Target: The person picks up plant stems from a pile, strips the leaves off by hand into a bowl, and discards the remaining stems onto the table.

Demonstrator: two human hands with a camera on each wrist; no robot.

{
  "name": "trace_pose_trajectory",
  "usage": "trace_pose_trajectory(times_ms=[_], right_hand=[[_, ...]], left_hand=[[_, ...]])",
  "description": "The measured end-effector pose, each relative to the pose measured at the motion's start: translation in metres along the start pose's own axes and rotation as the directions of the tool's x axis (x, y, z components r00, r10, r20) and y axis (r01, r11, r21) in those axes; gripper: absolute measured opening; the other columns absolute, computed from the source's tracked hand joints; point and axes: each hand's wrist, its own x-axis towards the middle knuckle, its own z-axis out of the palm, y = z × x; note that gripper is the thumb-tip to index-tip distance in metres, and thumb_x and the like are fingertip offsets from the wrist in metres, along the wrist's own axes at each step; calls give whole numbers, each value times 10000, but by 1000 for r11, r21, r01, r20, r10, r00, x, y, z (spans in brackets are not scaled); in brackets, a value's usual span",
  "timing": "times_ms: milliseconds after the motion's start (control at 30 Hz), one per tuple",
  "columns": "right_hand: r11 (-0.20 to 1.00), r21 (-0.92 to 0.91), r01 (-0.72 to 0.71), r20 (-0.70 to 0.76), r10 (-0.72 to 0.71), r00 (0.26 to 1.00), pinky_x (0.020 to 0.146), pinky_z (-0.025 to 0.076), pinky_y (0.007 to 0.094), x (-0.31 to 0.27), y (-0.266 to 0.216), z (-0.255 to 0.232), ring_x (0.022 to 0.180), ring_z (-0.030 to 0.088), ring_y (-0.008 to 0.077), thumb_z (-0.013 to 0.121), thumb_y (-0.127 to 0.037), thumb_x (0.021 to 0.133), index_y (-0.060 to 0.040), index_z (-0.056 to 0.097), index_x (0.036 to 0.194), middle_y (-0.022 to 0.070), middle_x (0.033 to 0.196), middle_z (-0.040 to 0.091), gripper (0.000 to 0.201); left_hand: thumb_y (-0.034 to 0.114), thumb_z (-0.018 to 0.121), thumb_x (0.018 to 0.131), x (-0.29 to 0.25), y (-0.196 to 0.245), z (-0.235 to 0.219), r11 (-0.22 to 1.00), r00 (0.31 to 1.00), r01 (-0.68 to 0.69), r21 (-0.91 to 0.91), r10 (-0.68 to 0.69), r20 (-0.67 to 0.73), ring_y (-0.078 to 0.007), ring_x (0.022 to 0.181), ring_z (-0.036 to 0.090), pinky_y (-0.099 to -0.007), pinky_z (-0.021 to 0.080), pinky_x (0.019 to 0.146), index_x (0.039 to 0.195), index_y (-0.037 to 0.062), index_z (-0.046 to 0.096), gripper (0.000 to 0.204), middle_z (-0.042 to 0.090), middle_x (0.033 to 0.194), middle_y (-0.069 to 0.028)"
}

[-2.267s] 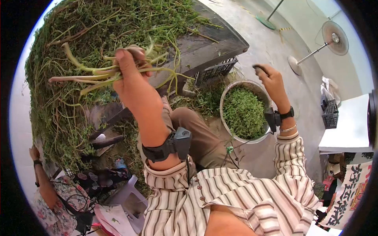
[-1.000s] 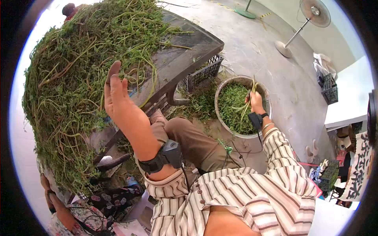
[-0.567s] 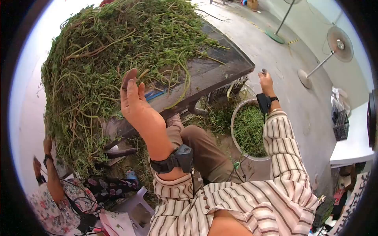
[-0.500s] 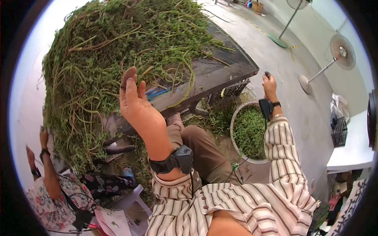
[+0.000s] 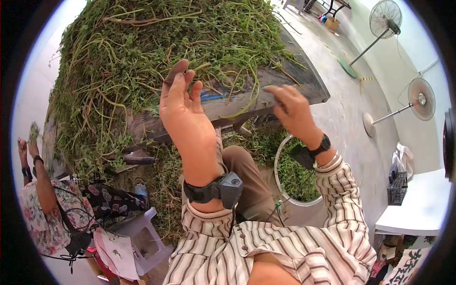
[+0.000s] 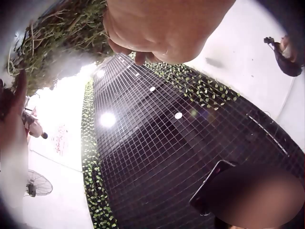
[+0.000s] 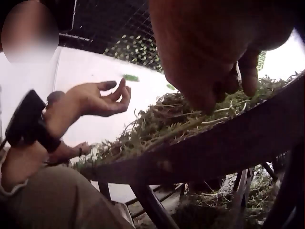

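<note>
A large heap of leafy green plants with long stems (image 5: 142,61) covers much of the dark table (image 5: 278,80). My left hand (image 5: 187,114) is raised in front of the heap, palm up, its darkened fingers extended and nothing in them. Seen from the right wrist, the same left hand (image 7: 95,100) has slightly bent fingers. My right hand (image 5: 294,111), blurred, hovers by the table's near edge with loosely bent fingers and no stems showing in it. Below it stands a round tub (image 5: 277,173) of short green sprigs (image 5: 292,178), partly covered by my right forearm.
Plant litter (image 5: 166,204) lies on the floor under the table. Another person (image 5: 52,204) works at the left beside a pale plastic stool (image 5: 147,237). Stand fans (image 5: 421,99), a black crate (image 5: 398,192) and a white table (image 5: 413,216) are at the right.
My left hand held a bunch of stems at first; then my right hand had stems over the tub. Both hands are now without them, and the right has swung back left toward the table.
</note>
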Motion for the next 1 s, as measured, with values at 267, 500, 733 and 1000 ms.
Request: trace_pose_trajectory(times_ms=[267, 500, 733, 1000], right_hand=[[977, -52, 206, 236, -188, 953, 635, 444, 355, 31, -1, 19, 758, 529, 286, 590, -25, 712, -71, 630, 950, 95, 775, 513, 245], [936, 279, -214, -77, 244, 967, 544, 433, 243, 106, 13, -23, 623, 536, 126, 608, -84, 805, -50, 667, 965, 40, 749, 601, 175], [846, 512, 146, -503, 158, 850, 574, 481, 232, 182, 6, -79, 657, 582, 114, 579, -78, 817, 15, 639, 1006, 66, 785, 627, 218], [992, -52, 112, -279, -122, 952, 628, 435, 241, 155, -27, -38, 715, 544, 116, 634, -98, 773, -19, 666, 953, 57, 844, 598, 199]], left_hand=[[128, 546, 868, 3, 8, -6, 998, 999, 50, -49, -50, -5, -101, 917, 526, -254, 423, 766, 1032, 54, 593, 186, 594, 1024, -20], [113, 549, 868, 4, 8, -8, 994, 997, 72, -86, -72, 8, -96, 839, 555, -231, 444, 707, 1037, 30, 593, 194, 611, 1001, -29], [102, 533, 873, 6, 8, -10, 994, 995, 92, -67, -90, 31, -99, 847, 576, -220, 476, 690, 1081, 24, 554, 223, 602, 1044, -47], [72, 527, 873, 8, -3, -11, 984, 984, 125, -129, -107, 140, -101, 779, 589, -218, 491, 651, 1103, -8, 563, 246, 617, 1007, -62]])
